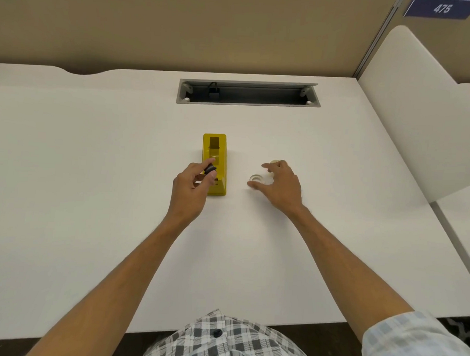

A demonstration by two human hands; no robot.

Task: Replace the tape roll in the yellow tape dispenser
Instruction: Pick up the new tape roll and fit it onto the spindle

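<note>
- The yellow tape dispenser (pixel 214 163) is standing on the white desk (pixel 94 171), just in front of the person, its roll cradle showing no tape from where I am watching.
- The left hand (pixel 192 182) is pinching a small black hub (pixel 210 168) between thumb and fingertips, holding it directly over the dispenser's near end.
- The right hand (pixel 280 184) is hovering with fingers spread wide, gripping nothing, over two clear tape rolls to the right of the dispenser.
- The nearer tape roll (pixel 256 178) is lying flat on the desk at the fingertips; the farther tape roll (pixel 274 161) is peeking out beyond the knuckles, mostly covered.
- I cannot tell which roll is fresh and which is spent; both are looking pale and glassy. Picking the wrong one is the plainest risk here, to my eye.
- The rolls are clear and sitting close together, so a hurried grab is likely to nudge one away or catch both.
- The hub is being held only at the fingertips; if the grip loosens while attention is going right, it could drop and roll off across the desk.
- Threading hub into roll one-handed may be awkward, and a crooked fit could jam in the cradle.
</note>
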